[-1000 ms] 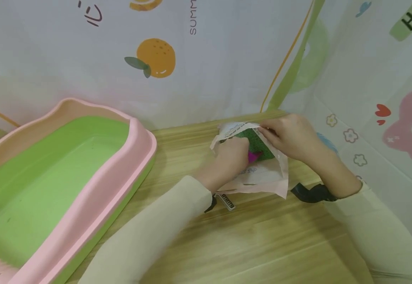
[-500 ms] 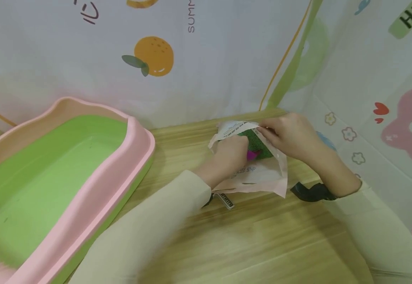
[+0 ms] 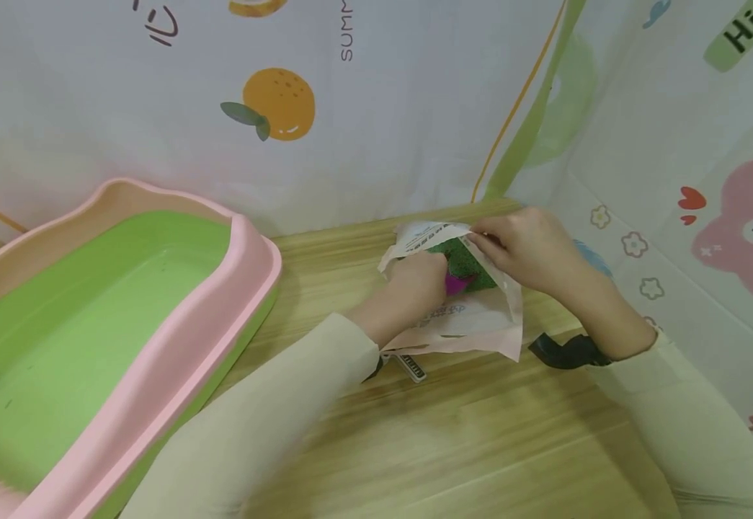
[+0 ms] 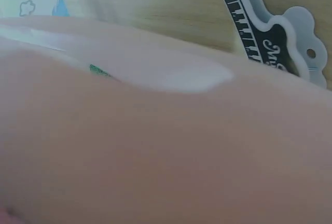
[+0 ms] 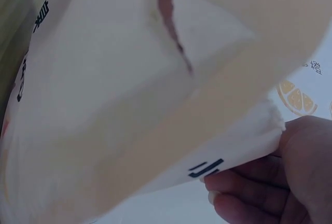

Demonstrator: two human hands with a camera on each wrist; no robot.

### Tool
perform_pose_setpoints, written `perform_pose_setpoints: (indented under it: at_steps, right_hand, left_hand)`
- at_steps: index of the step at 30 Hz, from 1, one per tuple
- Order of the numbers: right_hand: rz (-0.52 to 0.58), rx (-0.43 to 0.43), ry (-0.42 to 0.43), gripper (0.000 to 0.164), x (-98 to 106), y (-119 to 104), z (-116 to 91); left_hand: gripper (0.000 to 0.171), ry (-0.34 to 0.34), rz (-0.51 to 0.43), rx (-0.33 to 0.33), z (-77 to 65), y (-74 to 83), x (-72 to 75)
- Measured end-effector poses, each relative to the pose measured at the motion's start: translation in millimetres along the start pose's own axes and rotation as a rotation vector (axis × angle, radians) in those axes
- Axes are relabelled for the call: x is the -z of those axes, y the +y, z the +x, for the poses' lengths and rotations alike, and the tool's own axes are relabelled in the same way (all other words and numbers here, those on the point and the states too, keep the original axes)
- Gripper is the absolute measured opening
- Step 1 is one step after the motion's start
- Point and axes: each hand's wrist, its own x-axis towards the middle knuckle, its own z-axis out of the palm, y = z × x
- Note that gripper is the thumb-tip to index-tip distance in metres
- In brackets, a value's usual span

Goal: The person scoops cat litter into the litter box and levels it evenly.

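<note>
A pinkish-white bag with dark print [image 3: 480,328] lies with its mouth open, and fine-grained green stuff [image 3: 478,268] shows inside. My left hand [image 3: 415,282] reaches into the mouth, fingers curled around a magenta scoop-like piece [image 3: 457,285] that pokes out beside the fist; its far end is hidden. On the far right side of the opening, my right hand [image 3: 535,249] pinches the bag's rim between thumb and fingers. In the right wrist view its fingers [image 5: 249,193] press on the bag's edge, near a torn slit. Skin fills most of the left wrist view.
A grey clip with a piano-key pattern [image 4: 280,42] lies on the wooden table [image 3: 467,447] just in front of the bag. Black straps [image 3: 564,352] hang at the wrists. A large pink and green litter tray [image 3: 123,317] stands at the left. Printed curtains back the table.
My left hand has shifted slightly, and a little more of the magenta piece shows beside it. The right hand keeps its pinch on the rim. The head view has drifted slightly.
</note>
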Motion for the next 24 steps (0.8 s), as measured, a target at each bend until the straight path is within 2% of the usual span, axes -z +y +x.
perform_pose_setpoints:
  at_steps: [5,15,21,24]
  right_hand:
    - [0.002,0.003,0.003,0.016,0,1,0]
    - [0.003,-0.016,-0.011,0.022,0,1,1]
    - [0.01,-0.019,-0.009,0.02,-2,3,1]
    - [0.015,-0.021,-0.01,0.015,-3,4,1]
  left_hand:
    - [0.018,0.015,0.016,-0.017,-1.6,-2.7,-3.5]
    - [0.023,0.03,0.093,-0.035,-5.0,-7.4,-13.6]
    - [0.027,0.062,0.055,-0.036,-6.7,-11.9,-18.6]
    - [0.026,0.084,-0.009,-0.045,-8.6,-15.1,-20.2]
